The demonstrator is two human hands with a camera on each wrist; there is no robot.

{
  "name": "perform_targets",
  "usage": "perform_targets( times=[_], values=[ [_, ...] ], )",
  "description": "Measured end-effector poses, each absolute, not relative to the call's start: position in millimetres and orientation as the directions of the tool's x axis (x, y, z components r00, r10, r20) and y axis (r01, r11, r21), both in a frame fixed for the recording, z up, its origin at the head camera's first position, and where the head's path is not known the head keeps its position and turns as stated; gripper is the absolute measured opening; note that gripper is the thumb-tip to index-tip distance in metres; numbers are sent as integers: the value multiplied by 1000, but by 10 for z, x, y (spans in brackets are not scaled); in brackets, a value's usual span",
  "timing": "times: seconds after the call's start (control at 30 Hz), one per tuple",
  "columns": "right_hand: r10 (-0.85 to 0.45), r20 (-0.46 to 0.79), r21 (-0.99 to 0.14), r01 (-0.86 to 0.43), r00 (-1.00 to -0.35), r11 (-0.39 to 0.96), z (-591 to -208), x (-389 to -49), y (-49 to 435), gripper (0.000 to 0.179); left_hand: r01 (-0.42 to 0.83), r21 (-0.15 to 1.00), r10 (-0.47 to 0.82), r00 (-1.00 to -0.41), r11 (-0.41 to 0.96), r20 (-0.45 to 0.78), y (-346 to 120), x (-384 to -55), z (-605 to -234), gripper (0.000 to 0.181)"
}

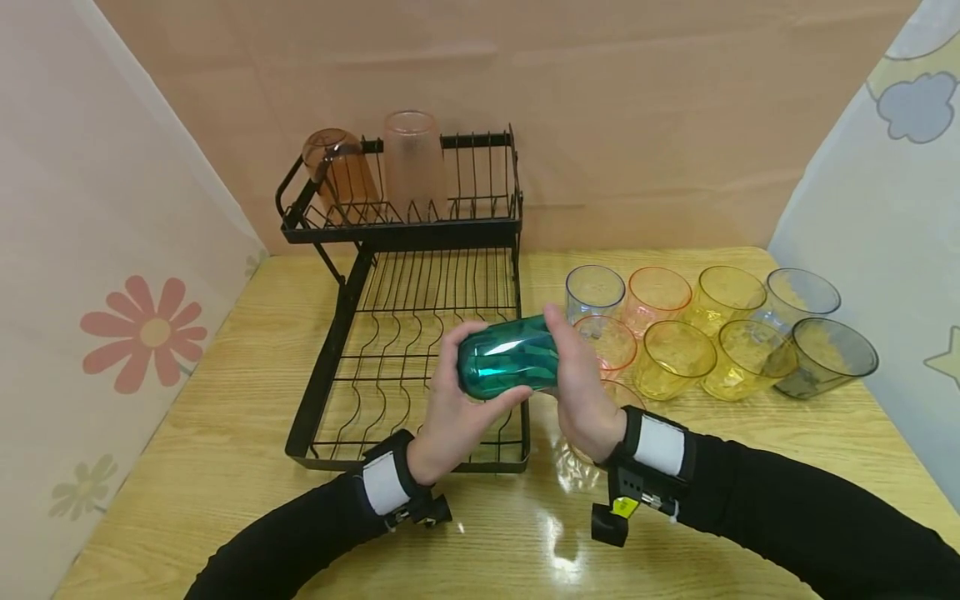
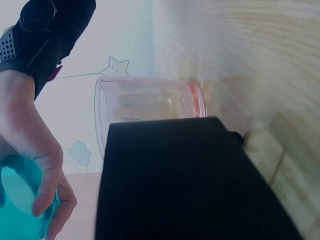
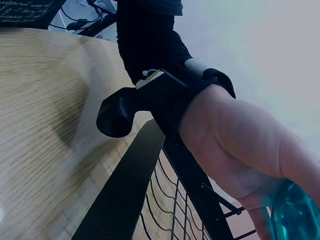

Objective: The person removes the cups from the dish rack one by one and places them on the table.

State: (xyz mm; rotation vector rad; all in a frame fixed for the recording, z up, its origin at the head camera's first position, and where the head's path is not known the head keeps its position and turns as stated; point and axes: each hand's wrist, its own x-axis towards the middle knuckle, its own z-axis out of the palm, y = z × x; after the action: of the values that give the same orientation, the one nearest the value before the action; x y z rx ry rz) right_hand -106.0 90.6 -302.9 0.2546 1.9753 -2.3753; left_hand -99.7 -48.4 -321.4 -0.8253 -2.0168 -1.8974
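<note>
A green-teal transparent drinking glass [image 1: 506, 357] lies on its side in the air, above the front right part of the black dish rack [image 1: 408, 468]. My left hand [image 1: 461, 408] grips its left end, thumb along the near side. My right hand [image 1: 579, 387] holds the other end, with the thumb on top. Part of the green glass [image 3: 295, 215] also shows in the right wrist view. On the rack's upper tier stand a brown glass [image 1: 341, 171] and a pale pink glass [image 1: 414, 162], both apparently upside down.
Several upright glasses stand in rows on the table's right side, among them a blue-rimmed one [image 1: 595, 292], a yellow one [image 1: 675, 358] and a grey one [image 1: 828, 358]. Another clear glass [image 1: 626, 396] is partly hidden behind my right hand. Wood-grain tabletop [image 1: 217, 392] surrounds the rack.
</note>
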Motion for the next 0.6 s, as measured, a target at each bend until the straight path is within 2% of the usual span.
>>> perform_targets(
  times=[0.17, 0.33, 0.43, 0.6],
  values=[
    [116, -126, -975, 102, -985, -199, -3022, -1045, 923, 52, 573, 819, 288, -791, 37, 540, -515, -1063, -3263, 73],
    [126, -2, -990, -16, -992, -140, -3005, -1029, 1025, 45, 647, 754, 455, -708, 114, 540, -634, -1199, -3295, 80],
    [131, 103, -989, -116, -986, -92, -2976, -1001, 1142, 39, 666, 720, 562, -677, 195, 475, -760, -1250, -3252, 83],
    [144, 262, -961, -272, -954, -53, -2935, -942, 1422, 27, 700, 626, 682, -645, 345, 345, -974, -1336, -3183, 77]
  ],
)
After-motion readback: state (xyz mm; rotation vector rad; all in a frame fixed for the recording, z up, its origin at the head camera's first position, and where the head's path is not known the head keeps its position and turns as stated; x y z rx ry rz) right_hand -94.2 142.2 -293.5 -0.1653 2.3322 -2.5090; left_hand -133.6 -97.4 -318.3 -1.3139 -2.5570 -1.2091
